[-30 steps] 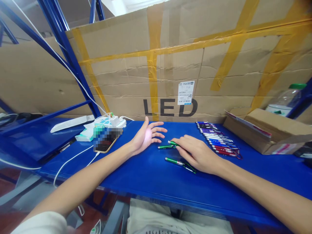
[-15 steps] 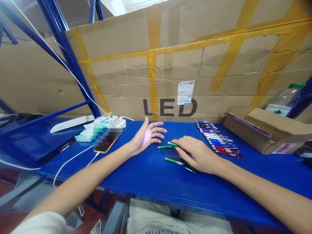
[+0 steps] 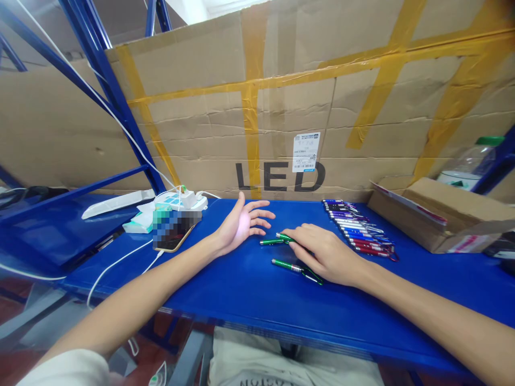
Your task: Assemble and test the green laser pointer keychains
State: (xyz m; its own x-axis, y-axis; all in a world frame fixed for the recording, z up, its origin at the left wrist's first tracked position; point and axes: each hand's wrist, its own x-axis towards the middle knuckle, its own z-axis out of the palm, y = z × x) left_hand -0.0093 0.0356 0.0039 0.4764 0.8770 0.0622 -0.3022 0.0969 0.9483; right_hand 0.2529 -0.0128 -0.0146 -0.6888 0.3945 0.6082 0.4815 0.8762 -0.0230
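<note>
My left hand [image 3: 241, 223] rests on its edge on the blue table [image 3: 241, 289], palm up, fingers spread and empty. My right hand [image 3: 324, 254] lies palm down over several small green pen lights. Its fingertips touch one green pen light [image 3: 285, 237]. A second green pen light [image 3: 271, 242] lies just left of it. A third green pen light [image 3: 287, 265] with a clip lies in front of the hand, partly under it. A row of several pen lights [image 3: 356, 233] in purple, silver, blue and red lies to the right.
A phone [image 3: 174, 230] on a white cable and a power strip [image 3: 181, 201] sit at the left. An open cardboard box [image 3: 434, 214] stands at the right, a plastic bottle [image 3: 469, 163] behind it. A large taped "LED" carton [image 3: 281, 107] walls the back.
</note>
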